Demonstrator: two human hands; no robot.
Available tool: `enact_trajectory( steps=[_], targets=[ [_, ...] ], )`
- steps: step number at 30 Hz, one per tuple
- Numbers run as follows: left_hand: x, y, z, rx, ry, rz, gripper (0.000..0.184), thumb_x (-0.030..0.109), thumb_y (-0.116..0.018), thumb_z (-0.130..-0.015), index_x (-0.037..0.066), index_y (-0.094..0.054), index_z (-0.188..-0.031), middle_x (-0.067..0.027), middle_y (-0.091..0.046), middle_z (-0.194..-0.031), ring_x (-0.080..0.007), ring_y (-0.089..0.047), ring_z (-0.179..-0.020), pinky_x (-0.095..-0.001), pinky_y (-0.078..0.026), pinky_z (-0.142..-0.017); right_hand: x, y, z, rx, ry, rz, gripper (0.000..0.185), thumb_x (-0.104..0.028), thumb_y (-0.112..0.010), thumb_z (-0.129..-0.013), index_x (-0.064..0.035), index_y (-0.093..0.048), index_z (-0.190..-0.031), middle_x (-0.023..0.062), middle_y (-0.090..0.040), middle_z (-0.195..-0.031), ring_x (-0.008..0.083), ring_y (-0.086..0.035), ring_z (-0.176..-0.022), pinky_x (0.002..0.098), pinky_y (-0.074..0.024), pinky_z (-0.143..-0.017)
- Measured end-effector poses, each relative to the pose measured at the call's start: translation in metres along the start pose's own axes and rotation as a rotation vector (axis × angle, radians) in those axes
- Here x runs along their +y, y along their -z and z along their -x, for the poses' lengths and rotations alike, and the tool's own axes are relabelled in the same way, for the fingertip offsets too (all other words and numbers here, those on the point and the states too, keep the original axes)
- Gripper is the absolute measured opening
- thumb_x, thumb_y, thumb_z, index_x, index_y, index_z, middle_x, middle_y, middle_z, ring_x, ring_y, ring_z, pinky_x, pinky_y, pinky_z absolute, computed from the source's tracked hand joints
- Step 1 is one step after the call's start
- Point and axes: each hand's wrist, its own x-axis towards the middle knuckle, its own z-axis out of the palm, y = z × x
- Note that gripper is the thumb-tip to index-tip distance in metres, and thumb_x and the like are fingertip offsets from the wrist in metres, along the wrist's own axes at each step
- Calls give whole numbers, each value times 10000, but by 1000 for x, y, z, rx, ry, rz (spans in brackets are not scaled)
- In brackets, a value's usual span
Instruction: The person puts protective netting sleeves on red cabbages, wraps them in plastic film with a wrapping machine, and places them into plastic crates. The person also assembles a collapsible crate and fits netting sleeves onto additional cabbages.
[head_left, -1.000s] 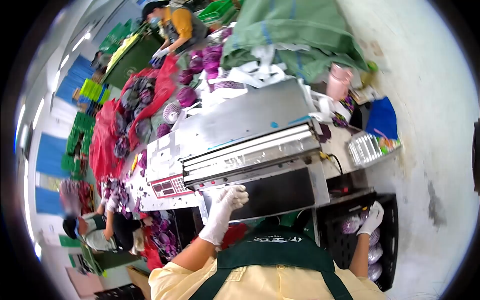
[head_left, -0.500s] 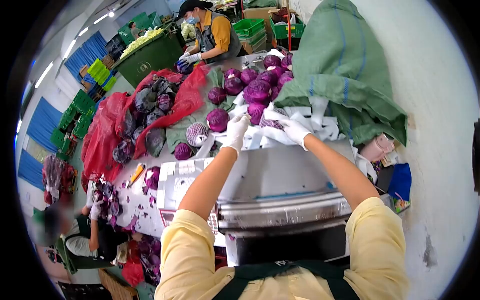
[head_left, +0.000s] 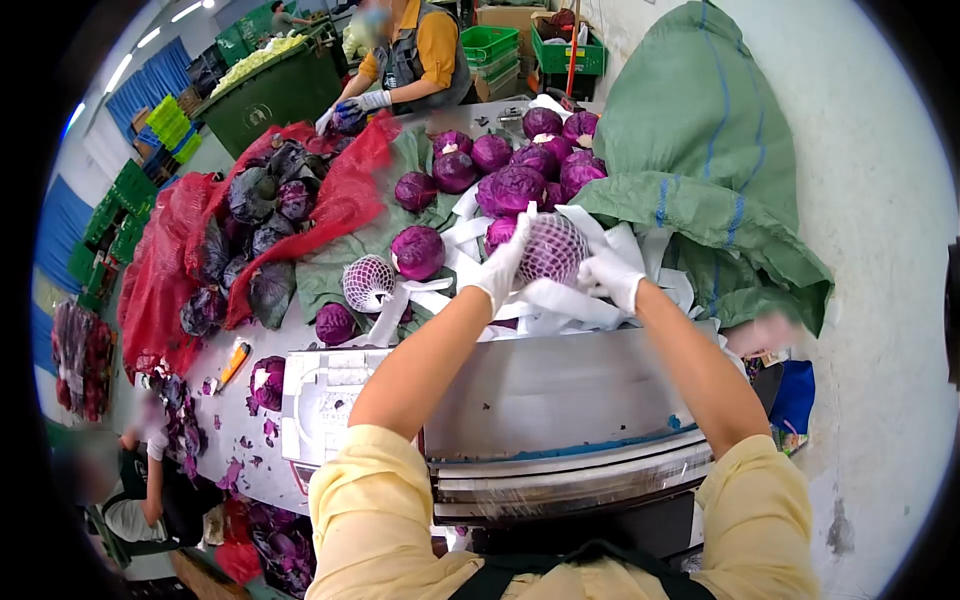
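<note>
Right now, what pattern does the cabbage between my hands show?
The cabbage has a white diamond pattern over purple, in the head view.

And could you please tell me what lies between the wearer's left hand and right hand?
A netted purple cabbage lies between the left hand and the right hand; the head view shows it.

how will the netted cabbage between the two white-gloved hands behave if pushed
The netted cabbage looks round, so it would probably roll, though the loose white strips beside it might slow that. Its head looks full and compact, so it is likely firm. The raised mesh of its net may add some grip.
</note>
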Motion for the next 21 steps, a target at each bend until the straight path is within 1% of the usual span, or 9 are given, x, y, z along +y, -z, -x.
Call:
enact_trajectory(
  steps=[3,4,6,7,9,11,12,15,21],
  targets=[
    [24,38,-18,-69,-354,-118,742,648,-446,-898,89,-390,-1384,-128,-495,-1323,-287,-501,-1180,-555,-445,-929,-61,18,37,-106,270,-234,696,-72,-497,-788,-182,-353,-1460,71,-500,-1344,193,-553,-1107,311,-448,-911],
    [72,17,47,-48,-300,-140,828,729,-354,-888,75,-378,-1394,-136,-480,-1342,-291,-469,-1221,-574,-392,-987,-96,26,67,-156,264,-483,654,-106,-481,-819,-190,-362,-1456,64,-507,-1342,191,-533,-1151,326,-424,-955],
    [104,1,90,85,-235,-33,940,795,-202,-861,55,-342,-1425,-164,-423,-1410,-310,-370,-1328,-593,-288,-1059,-113,17,84,-127,323,-419,522,-233,-460,-912,-179,-397,-1428,64,-516,-1328,210,-542,-1140,365,-398,-986],
    [111,-10,112,71,-204,141,926,782,-240,-867,64,-309,-1449,-176,-382,-1446,-328,-328,-1364,-626,-288,-1047,-122,8,97,-122,362,-580,496,-308,-466,-934,-158,-422,-1405,68,-520,-1326,211,-542,-1139,380,-398,-986],
    [95,-18,124,-61,-268,113,842,710,-250,-920,21,-417,-1374,-148,-510,-1350,-278,-474,-1254,-502,-356,-1053,-113,-33,88,-254,288,-941,546,-501,-422,-972,-100,-485,-1337,83,-547,-1306,220,-536,-1161,421,-395,-1013],
    [80,-24,129,-259,-294,147,742,615,-258,-977,-9,-523,-1279,-117,-601,-1251,-229,-560,-1156,-356,-399,-1037,-109,-52,93,-249,252,-1096,535,-450,-307,-1013,-38,-509,-1288,131,-564,-1286,248,-526,-1199,439,-388,-1055],
    [45,-28,134,-26,-335,177,741,620,-288,-970,-10,-512,-1289,-116,-591,-1261,-226,-557,-1153,-371,-412,-1024,-97,-58,110,-294,255,-1131,554,-455,-295,-1014,-19,-516,-1274,130,-575,-1274,252,-532,-1194,435,-390,-1057],
    [-32,-26,142,85,-457,132,628,530,-380,-988,2,-501,-1304,-84,-617,-1148,-177,-572,-1069,-313,-423,-984,-55,-58,141,-157,146,-1086,454,-375,-342,-1011,-29,-553,-1216,123,-618,-1203,231,-593,-1103,396,-450,-1001],
    [-129,-57,186,41,-390,142,547,459,-434,-995,52,-472,-1358,-64,-561,-1258,-166,-546,-1112,-313,-399,-1006,41,-41,189,-92,83,-1119,338,-315,-448,-989,-68,-595,-1166,59,-653,-1124,168,-628,-988,336,-502,-904]
  ],
)
